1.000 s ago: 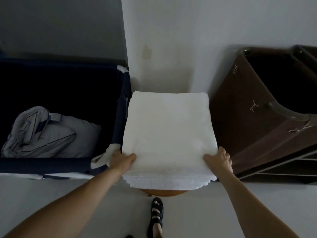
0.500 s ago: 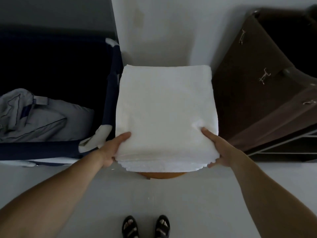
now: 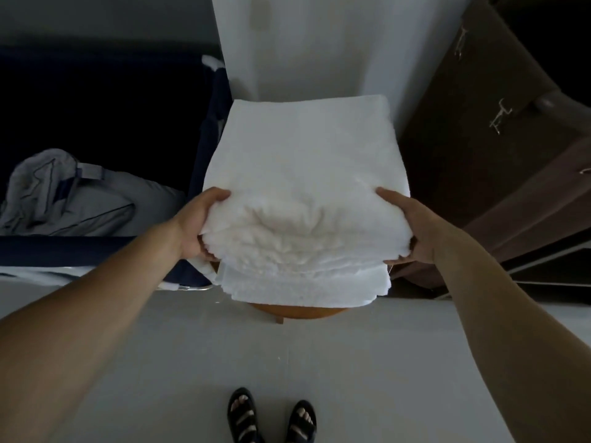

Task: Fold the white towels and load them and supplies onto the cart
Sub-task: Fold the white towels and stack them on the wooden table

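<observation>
Atop wooden stool (image 3: pixel 297 312): folded white towel stack (image 3: pixel 303 161). Left hand (image 3: pixel 198 230), right hand (image 3: pixel 414 233) each clasp upper layers at near corners. Risk: sagging middle, uneven lift; layers may slide, unfold, reach floor (image 3: pixel 287 362).

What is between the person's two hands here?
A stack of folded white towels, gripped at both sides by the left hand and right hand; head view.
</observation>
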